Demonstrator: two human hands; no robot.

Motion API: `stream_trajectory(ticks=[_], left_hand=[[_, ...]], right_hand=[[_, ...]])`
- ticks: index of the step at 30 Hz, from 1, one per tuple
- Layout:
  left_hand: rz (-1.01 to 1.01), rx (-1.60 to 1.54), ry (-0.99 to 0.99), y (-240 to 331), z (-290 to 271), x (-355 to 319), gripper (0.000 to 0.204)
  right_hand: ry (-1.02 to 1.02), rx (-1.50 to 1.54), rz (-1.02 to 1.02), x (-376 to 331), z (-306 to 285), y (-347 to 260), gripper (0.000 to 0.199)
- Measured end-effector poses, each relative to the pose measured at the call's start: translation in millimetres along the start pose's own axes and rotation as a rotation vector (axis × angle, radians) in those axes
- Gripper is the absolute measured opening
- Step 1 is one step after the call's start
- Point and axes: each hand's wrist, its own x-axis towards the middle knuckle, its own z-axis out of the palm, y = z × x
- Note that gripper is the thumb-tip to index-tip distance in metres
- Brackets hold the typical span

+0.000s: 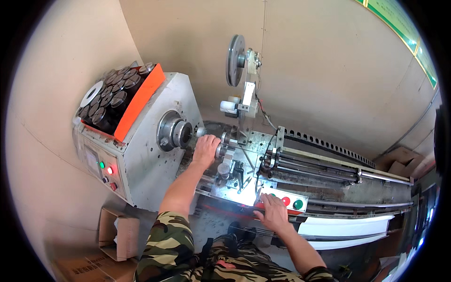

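My left hand is between the lathe's round chuck and the metal tool carriage. Its fingers curl over a part there, which the hand itself hides. Beside it on the carriage stand a round metal knob and a small black lever. My right hand lies on the left end of a white button box, its fingers stretched over that end. A lit red button and a green button show to the right of the fingers.
An orange-edged tray of dark cylindrical pieces sits atop the grey headstock, whose control panel faces left. Behind the carriage rises a post with a grey wheel. Long rails run right. Cardboard boxes stand low at left.
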Motion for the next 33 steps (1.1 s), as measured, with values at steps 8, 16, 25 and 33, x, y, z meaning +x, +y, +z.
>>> stream_trajectory(ticks=[8,16,25,33], left_hand=[[0.086,-0.093,0.114,-13.5,9.3,7.1,0.054],[0.204,-0.194,0.067,-25.0,-15.9,17.9,0.063],[0.000,-0.745,-0.038,-89.3,-32.4,79.1,0.032],[-0.158,-0.849,0.232,-100.9,-5.1,164.0,0.021]], right_hand=[[0.177,0.337,0.040,90.2,16.5,-31.6,0.058],[0.264,0.461,0.669,235.9,63.7,-89.4,0.064],[0.315,0.339,0.791,243.3,64.2,-116.4,0.056],[0.324,0.319,0.802,244.2,62.5,-119.0,0.054]])
